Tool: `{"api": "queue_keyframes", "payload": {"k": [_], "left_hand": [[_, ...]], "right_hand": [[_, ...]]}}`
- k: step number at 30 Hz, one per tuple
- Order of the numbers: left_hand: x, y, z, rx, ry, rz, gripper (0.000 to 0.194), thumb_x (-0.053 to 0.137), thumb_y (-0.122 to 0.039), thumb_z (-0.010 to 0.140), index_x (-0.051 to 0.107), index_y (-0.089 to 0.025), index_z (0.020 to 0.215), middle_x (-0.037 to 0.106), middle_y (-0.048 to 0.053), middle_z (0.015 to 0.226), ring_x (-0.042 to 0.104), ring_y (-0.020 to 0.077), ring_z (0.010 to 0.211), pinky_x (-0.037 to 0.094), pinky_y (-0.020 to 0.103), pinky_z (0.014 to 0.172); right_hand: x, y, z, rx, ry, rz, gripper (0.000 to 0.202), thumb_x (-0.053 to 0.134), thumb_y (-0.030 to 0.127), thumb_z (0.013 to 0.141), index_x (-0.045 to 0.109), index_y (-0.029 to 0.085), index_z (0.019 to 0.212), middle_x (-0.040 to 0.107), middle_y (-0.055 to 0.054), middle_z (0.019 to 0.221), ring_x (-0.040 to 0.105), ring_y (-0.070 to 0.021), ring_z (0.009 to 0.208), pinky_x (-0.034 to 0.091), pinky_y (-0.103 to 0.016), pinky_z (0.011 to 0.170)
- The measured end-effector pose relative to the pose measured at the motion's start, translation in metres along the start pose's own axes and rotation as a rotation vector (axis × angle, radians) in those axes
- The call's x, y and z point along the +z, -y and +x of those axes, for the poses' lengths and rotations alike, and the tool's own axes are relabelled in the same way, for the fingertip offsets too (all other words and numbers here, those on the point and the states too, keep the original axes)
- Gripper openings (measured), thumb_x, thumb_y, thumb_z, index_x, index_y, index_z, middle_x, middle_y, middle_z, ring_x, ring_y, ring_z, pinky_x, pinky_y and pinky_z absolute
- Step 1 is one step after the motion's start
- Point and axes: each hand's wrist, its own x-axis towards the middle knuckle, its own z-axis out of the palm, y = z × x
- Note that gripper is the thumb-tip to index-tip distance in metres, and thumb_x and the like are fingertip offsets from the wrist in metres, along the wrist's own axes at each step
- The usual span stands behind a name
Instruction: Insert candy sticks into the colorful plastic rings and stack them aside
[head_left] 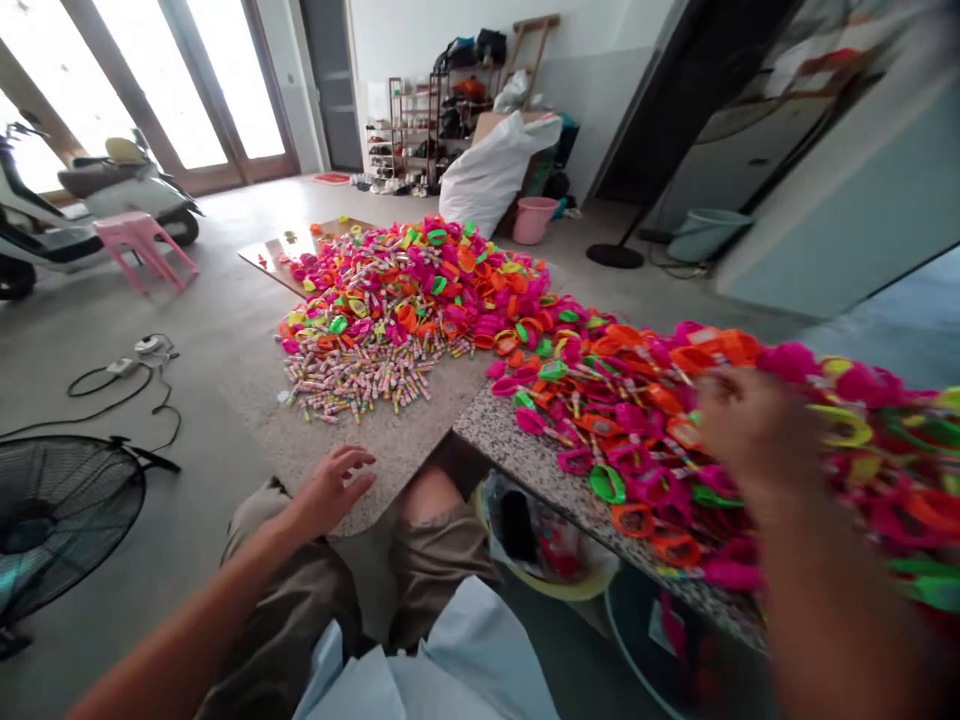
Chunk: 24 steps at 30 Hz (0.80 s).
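My left hand [335,490] is at the near edge of the stone tabletop [300,450], fingers spread and holding nothing. Beyond it lies a heap of small wrapped tubes [367,375] with pink and yellow print. My right hand [750,430] is over the right-hand pile of bright plastic watch-like pieces [622,400], coloured pink, orange, green and yellow. It is smeared by motion, but its fingers look curled in, close to an orange piece [716,347]. Whatever they hold is hidden. More such pieces are heaped [427,255] behind the tubes.
Under the table are a yellow-rimmed basin [555,585] and a dark round tub [637,630]. A black fan [60,520] and cables [142,365] are on the left floor. Farther off are a pink stool [146,240], a scooter, a white sack [491,175] and a pink bucket [534,220].
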Motion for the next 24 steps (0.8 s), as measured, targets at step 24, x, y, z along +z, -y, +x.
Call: {"api": "queue_keyframes", "payload": {"k": [24], "left_hand": [[-0.036, 0.021, -0.069, -0.224, -0.114, -0.038, 0.028, 0.064, -0.050, 0.097, 0.081, -0.030, 0.106, 0.081, 0.005, 0.108, 0.075, 0.0209, 0.087, 0.064, 0.031, 0.080]], "right_hand": [[0.305, 0.324, 0.056, 0.276, 0.698, 0.244, 0.041, 0.057, 0.035, 0.102, 0.074, 0.009, 0.129, 0.073, -0.024, 0.131, 0.070, -0.0317, 0.124, 0.051, -0.031, 0.097]]}}
